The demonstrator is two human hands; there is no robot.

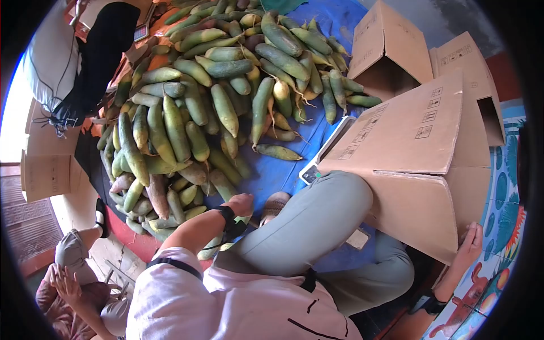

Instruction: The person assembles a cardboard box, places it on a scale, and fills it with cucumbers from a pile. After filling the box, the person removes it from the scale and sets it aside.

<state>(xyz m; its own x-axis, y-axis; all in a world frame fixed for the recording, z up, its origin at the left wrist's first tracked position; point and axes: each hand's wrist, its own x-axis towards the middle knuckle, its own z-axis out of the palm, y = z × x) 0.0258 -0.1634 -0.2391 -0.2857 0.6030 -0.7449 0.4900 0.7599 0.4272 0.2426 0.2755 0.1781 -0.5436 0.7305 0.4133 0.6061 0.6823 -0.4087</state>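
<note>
Over by the near edge of a large pile of long green radishes (195, 102), my left hand (242, 204) is closed. A pale green radish end shows just below it, but whatever lies in the fingers is hidden. On the other side, my right hand (470, 242) is at the lower edge of a big cardboard box (396, 127), fingers against its side. The box is tilted and leans by my bent knee. Part of a white scale (310, 171) sticks out from behind the box.
Two more cardboard boxes (391, 42) (473, 79) stand at the back right. A blue sheet (269, 170) lies under the radishes. At the lower left, another person's hands (67, 286) are together. Someone in dark clothing (107, 54) is at the upper left. A patterned tiled wall (498, 226) borders the right.
</note>
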